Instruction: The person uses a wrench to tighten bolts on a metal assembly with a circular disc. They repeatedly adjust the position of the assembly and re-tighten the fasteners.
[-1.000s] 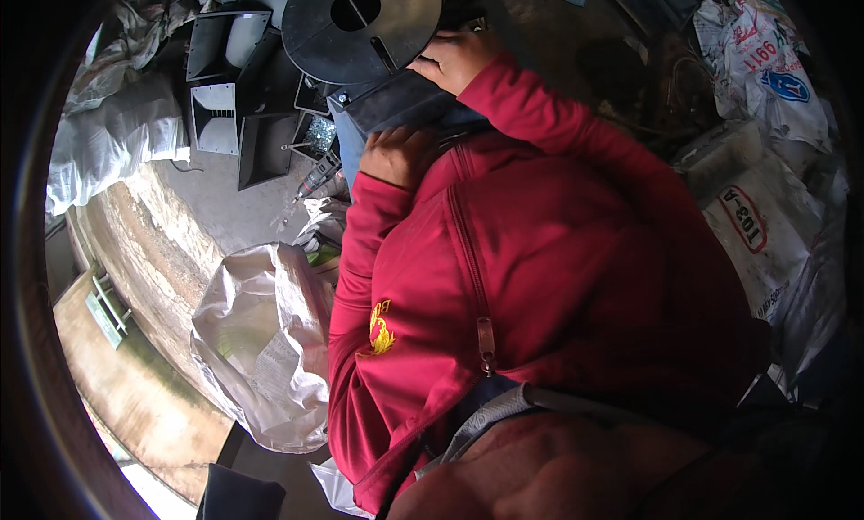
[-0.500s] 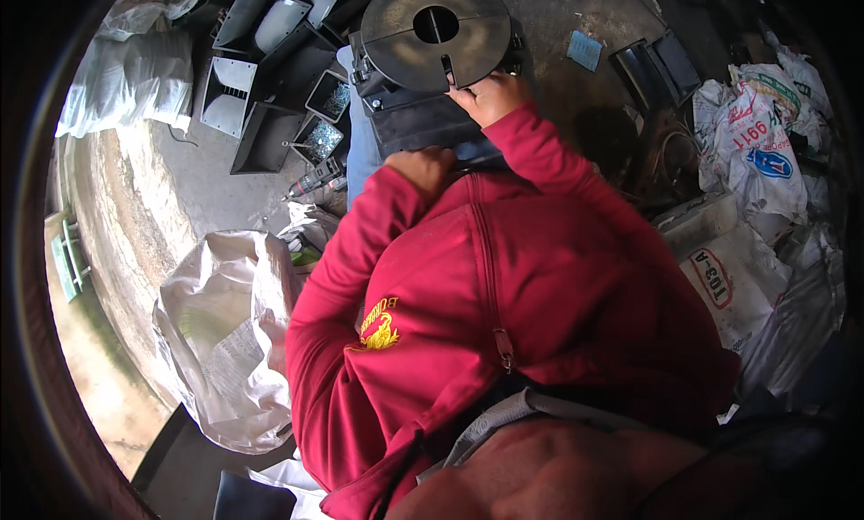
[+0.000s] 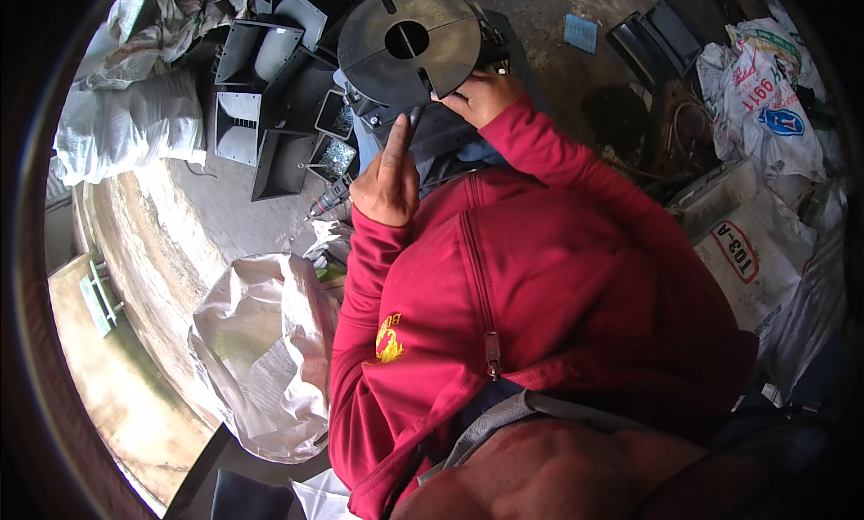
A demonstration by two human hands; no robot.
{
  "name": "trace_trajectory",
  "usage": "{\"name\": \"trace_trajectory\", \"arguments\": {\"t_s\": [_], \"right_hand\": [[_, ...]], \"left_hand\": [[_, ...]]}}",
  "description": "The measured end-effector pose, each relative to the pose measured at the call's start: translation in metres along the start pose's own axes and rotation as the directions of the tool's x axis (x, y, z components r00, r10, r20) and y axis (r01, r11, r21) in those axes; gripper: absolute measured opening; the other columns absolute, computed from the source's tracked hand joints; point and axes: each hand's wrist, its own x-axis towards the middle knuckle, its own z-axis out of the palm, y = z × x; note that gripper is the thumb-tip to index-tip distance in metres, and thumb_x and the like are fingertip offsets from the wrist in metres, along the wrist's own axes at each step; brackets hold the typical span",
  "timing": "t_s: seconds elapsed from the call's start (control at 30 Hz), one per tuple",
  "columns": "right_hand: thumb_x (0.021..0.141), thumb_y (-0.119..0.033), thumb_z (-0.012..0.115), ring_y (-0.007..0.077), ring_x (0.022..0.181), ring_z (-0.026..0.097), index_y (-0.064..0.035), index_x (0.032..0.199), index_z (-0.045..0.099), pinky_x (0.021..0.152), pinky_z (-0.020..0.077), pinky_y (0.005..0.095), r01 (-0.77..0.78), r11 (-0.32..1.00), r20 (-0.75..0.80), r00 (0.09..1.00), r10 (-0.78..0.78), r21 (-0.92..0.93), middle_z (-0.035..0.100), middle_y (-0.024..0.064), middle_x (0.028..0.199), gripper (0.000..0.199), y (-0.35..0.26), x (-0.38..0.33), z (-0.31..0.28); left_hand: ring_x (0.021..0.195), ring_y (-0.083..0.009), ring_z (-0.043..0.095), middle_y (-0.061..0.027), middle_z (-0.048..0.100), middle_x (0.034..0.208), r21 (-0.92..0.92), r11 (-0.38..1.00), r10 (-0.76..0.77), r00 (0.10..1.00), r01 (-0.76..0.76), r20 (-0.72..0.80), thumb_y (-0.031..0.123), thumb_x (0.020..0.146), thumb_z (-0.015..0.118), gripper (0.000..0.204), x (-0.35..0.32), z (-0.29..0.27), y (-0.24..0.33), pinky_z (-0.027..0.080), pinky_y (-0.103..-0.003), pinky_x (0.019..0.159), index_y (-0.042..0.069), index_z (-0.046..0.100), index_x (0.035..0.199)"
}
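A round metal plate (image 3: 369, 47) with a central hole and slots sits on a dark boxy assembly (image 3: 373, 115) in front of me, above my lap. My right hand (image 3: 490, 97) is closed at the plate's near right rim, beside a slot; some of its fingers are hidden beneath. Left of it, my left hand (image 3: 389, 182) is raised with one finger stretched along a slim dark rod (image 3: 414, 122), the other fingers curled. The rod's upper end comes near the plate's rim; whether they touch I cannot tell.
At the left are several dark metal hoppers (image 3: 261, 52), trays of small screws (image 3: 335, 158) and a power drill (image 3: 331, 198). An open white sack (image 3: 261, 358) stands beside my left arm. Printed sacks (image 3: 765, 97), a dark metal part (image 3: 652, 43) and a blue sheet (image 3: 580, 34) are at the right.
My left hand has risen from the assembly's near edge, now with a slim dark rod. The plate appears further left in view, its slots turned slightly; my right hand stays at its rim.
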Motion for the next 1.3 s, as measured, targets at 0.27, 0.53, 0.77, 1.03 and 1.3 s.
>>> {"name": "trace_trajectory", "arguments": {"t_s": [0.27,0.53,0.77,1.03,1.3], "right_hand": [[0.079,-0.027,0.067,0.0269,0.080,0.065,-0.0160,0.096,0.069,0.066,0.0531,0.0375,-0.119,0.993,0.155,0.980,0.122,-0.028,0.068,0.0040,0.092,0.020,0.002,-0.007,0.001],[0.079,-0.027,0.068,0.0268,0.082,0.065,-0.0148,0.098,0.067,0.069,0.0531,0.0364,-0.117,0.991,0.136,0.985,0.108,0.063,0.067,0.0052,0.094,0.023,0.006,-0.007,0.006],[0.077,-0.042,0.070,0.0288,0.086,0.065,-0.0165,0.095,0.068,0.075,0.0518,0.0393,-0.073,0.976,0.176,0.984,0.037,0.207,0.068,0.0078,0.089,0.032,0.022,-0.016,-0.015],[0.058,-0.039,0.086,0.0183,0.053,0.055,-0.0204,0.145,0.026,0.053,0.0448,0.0334,-0.012,0.995,0.453,0.890,0.054,-0.095,0.058,0.0058,0.066,0.108,0.097,0.034,-0.108],[0.050,-0.046,0.088,0.0348,0.081,0.067,-0.0181,0.145,0.017,0.075,0.0534,0.0388,0.043,0.996,0.698,0.716,0.023,-0.078,0.067,0.0169,0.098,0.122,0.107,0.064,-0.064]], "left_hand": [[0.043,-0.0227,0.047,-0.0096,0.052,0.059,0.059,0.998,0.036,0.998,-0.033,-0.056,0.002,0.080,0.061,0.050,-0.005,0.005,-0.007,0.039,-0.034,0.044,0.010,0.056,0.129],[0.042,-0.0234,0.050,-0.0102,0.056,0.060,0.102,0.991,0.088,0.995,-0.092,0.041,0.004,0.081,0.062,0.049,-0.001,0.018,-0.022,0.040,-0.035,0.044,0.009,0.055,0.129],[0.048,-0.0261,0.055,-0.0131,0.059,0.065,-0.012,0.999,-0.040,0.997,0.041,0.072,0.008,0.086,0.059,0.031,-0.008,0.003,-0.026,0.045,-0.034,0.050,0.003,0.058,0.117],[0.051,-0.0029,0.037,0.0037,0.045,0.063,-0.606,0.712,-0.489,0.870,0.355,-0.065,0.025,0.095,0.050,0.024,-0.033,-0.008,-0.064,0.029,-0.019,0.046,0.003,0.053,0.103],[0.051,-0.0064,0.045,0.0001,0.051,0.062,-0.319,0.872,-0.355,0.929,0.371,0.109,0.022,0.097,0.048,0.030,-0.028,-0.022,-0.026,0.036,-0.022,0.048,-0.001,0.054,0.115]]}}
